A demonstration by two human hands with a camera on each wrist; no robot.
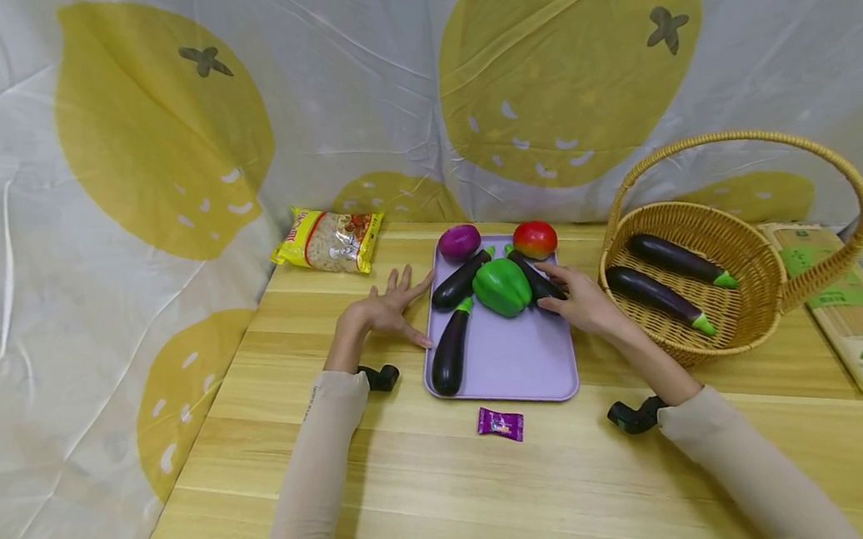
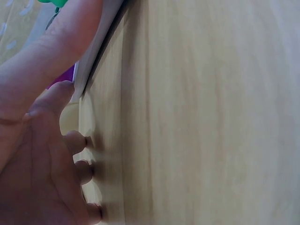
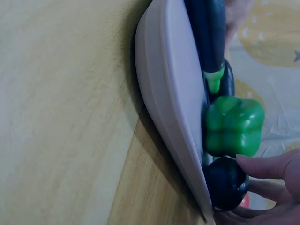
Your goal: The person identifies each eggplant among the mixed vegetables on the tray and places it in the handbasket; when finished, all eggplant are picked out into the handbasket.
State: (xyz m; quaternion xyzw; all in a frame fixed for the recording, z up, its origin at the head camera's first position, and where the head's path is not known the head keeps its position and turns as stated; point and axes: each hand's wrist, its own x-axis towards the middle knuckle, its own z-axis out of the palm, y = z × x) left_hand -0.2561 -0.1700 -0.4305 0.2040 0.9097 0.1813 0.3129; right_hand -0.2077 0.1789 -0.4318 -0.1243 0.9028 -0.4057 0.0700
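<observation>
Creased, lemon-printed cloth (image 1: 355, 99), hung before me behind the bench (image 1: 432, 491); bench top, yellow wood-grain; wicker basket (image 1: 763, 284), right; lilac tray (image 1: 516, 359), centre. Left grip (image 1: 385, 310): fingers spread, empty, at the tray's left rim. Right grip (image 1: 586, 300): partly closed, pinching one dark eggplant (image 1: 539, 284) on the tray's right side.
</observation>
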